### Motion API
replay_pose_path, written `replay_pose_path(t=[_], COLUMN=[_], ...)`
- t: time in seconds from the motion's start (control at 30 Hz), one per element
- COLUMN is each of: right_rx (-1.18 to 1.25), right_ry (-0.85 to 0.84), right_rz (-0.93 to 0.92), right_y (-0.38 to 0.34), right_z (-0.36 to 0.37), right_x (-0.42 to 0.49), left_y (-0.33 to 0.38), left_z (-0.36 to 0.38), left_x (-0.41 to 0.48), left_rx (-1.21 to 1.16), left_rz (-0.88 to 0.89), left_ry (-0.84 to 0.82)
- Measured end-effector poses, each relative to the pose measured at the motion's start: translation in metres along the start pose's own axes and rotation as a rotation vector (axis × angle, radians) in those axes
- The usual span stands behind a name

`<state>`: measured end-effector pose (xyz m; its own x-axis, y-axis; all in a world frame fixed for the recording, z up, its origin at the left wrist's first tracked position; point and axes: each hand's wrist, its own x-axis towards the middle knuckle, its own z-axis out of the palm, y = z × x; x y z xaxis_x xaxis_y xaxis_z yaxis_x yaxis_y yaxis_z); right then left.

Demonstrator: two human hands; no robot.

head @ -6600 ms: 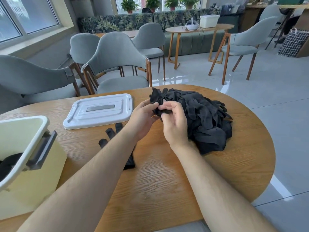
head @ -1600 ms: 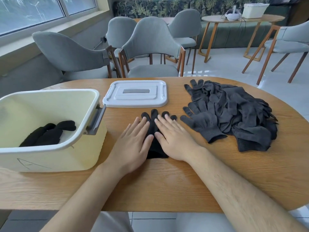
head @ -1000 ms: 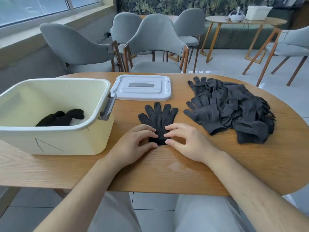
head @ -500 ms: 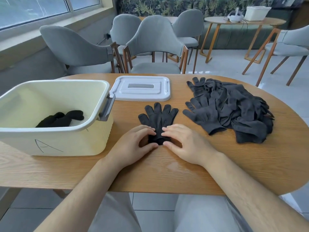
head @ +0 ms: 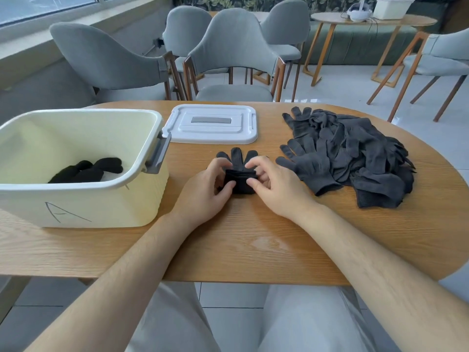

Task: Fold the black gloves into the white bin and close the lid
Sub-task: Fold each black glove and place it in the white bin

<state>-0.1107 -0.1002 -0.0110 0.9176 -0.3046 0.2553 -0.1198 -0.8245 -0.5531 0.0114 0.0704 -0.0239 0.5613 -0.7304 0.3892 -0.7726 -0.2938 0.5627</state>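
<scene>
A pair of black gloves (head: 239,179) lies stacked on the wooden table (head: 253,237), cuff end rolled over toward the fingers. My left hand (head: 205,191) pinches the roll's left side and my right hand (head: 276,186) pinches its right side. The glove fingertips stick out beyond my fingers. A heap of black gloves (head: 355,158) sits to the right. The white bin (head: 83,207), marked "A", stands open at the left with a folded black pair (head: 88,170) inside. Its white lid (head: 212,124) lies flat behind the gloves.
Grey chairs (head: 236,54) stand along the table's far side. Further back at the right, a second wooden table (head: 373,21) carries a white container. The near table edge runs just below my forearms.
The view shifted left to take in the bin. My hands flattened the stacked pair, slid back to the cuff, and have now rolled the cuff end over toward the fingers.
</scene>
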Motion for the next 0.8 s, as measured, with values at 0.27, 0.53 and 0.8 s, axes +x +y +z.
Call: replay_pose_path(t=[0.27, 0.53, 0.8], right_rx=[0.036, -0.141, 0.069], right_ry=[0.117, 0.042, -0.011], right_rz=[-0.017, -0.139, -0.034], right_y=[0.013, 0.016, 0.011], right_z=[0.021, 0.017, 0.013], right_x=[0.009, 0.000, 0.001], left_y=[-0.015, -0.013, -0.007], left_z=[0.011, 0.005, 0.000], left_x=[0.003, -0.004, -0.006], left_rx=[0.132, 0.098, -0.036], left_rz=[0.125, 0.064, 0.036], left_ry=[0.032, -0.071, -0.042])
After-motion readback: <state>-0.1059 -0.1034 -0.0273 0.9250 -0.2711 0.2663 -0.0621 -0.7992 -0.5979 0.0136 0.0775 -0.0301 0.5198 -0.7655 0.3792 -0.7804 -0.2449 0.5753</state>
